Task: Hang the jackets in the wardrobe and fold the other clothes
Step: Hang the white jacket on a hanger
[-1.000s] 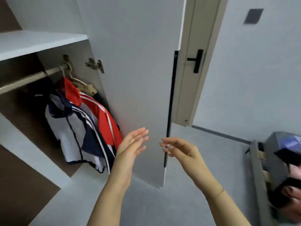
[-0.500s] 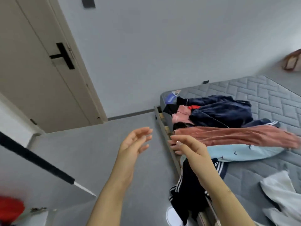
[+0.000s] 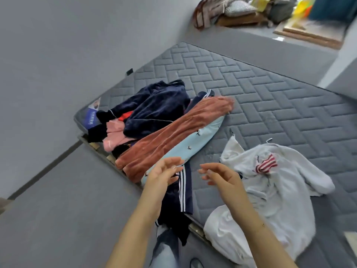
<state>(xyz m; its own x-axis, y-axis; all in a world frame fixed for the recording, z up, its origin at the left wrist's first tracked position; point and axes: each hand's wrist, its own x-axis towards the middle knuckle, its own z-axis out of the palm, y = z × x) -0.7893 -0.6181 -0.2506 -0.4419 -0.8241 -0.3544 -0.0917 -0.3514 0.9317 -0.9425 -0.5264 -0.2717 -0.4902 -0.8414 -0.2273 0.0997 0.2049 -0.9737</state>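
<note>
While both hands hovered over the mattress [image 3: 270,97] edge, neither held anything: the left hand [image 3: 164,175] was raised with fingers loosely spread and slightly bent, and the right hand [image 3: 222,176] matched it, fingers relaxed and apart, palm turned inward. The two hands were near each other but not touching.

The clothes lay on the grey quilted mattress. A navy velvet top [image 3: 154,109] sat in a heap toward the corner, with a pink garment [image 3: 114,134] tucked just beside it. Rust trousers [image 3: 173,134] stretched across the heap, and pale blue trousers [image 3: 193,144] lay alongside, touching them. Navy striped trousers [image 3: 185,192] draped over the mattress edge, just under the left hand. To the right, a white hoodie [image 3: 280,190] was spread out, with a red-striped patch [image 3: 266,164] showing at its middle. A jumble of bags [image 3: 241,10] sat on the far ledge, well apart.
</note>
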